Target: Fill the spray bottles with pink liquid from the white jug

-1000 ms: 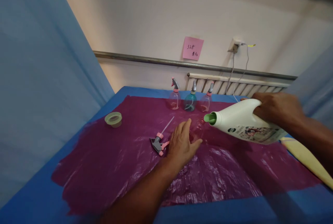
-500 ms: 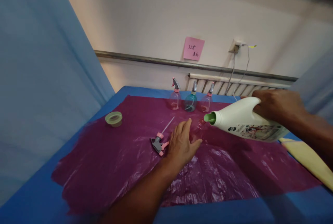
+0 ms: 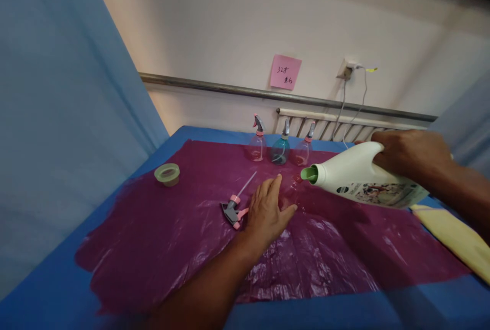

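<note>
My right hand (image 3: 411, 154) is closed on the handle end of a white detergent jug (image 3: 360, 179). The jug lies almost level, and its green spout (image 3: 308, 173) points left. Just below the spout stands a small clear bottle (image 3: 294, 187) without a head, faint against the purple plastic sheet (image 3: 172, 238). My left hand (image 3: 268, 212) cups this bottle from the left, thumb and fingers curved round its lower part. A grey and pink sprayer head (image 3: 233, 210) with its thin tube lies on the sheet beside my left hand.
Three small spray bottles (image 3: 281, 145) stand in a row at the back of the blue-covered table (image 3: 57, 289). A green cap (image 3: 167, 173) sits at the left. A yellow cloth (image 3: 455, 235) lies at the right. Blue curtains (image 3: 57, 115) hang on both sides.
My right hand has lifted the jug slightly, and its spout has stayed over the clear bottle. My left hand has not moved.
</note>
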`<state>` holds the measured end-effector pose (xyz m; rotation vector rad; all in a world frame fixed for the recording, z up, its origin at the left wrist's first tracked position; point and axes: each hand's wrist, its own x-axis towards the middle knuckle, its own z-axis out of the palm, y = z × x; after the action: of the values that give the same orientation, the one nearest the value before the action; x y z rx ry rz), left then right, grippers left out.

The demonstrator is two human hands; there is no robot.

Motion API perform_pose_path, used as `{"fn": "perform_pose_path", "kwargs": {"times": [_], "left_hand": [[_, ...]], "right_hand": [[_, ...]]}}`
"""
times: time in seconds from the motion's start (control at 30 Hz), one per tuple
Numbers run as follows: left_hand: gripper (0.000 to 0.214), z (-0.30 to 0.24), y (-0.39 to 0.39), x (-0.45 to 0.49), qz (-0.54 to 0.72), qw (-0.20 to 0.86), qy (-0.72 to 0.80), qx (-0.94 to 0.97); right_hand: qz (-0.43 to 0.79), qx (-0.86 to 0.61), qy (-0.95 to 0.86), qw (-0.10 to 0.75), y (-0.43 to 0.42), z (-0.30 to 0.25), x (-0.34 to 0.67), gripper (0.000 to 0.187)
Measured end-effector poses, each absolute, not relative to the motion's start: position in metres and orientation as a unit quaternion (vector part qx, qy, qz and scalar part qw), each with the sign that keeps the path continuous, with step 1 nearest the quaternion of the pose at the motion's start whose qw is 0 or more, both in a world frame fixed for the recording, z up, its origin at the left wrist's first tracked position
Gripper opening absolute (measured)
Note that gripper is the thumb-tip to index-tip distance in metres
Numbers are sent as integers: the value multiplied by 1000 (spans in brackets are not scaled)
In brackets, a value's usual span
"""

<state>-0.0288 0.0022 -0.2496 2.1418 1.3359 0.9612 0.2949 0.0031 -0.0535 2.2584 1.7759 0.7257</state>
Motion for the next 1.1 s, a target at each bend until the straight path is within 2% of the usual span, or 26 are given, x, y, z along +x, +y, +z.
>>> {"fn": "perform_pose_path", "kwargs": {"times": [0.27, 1.1], "left_hand": [[89, -254, 4, -28, 350, 220, 485, 770], [88, -260, 5, -28, 365, 212, 479, 769]], "right_hand": [[267, 740, 609, 102, 4, -52, 298, 30], [277, 728, 614, 126, 5, -45, 298, 26]]}}
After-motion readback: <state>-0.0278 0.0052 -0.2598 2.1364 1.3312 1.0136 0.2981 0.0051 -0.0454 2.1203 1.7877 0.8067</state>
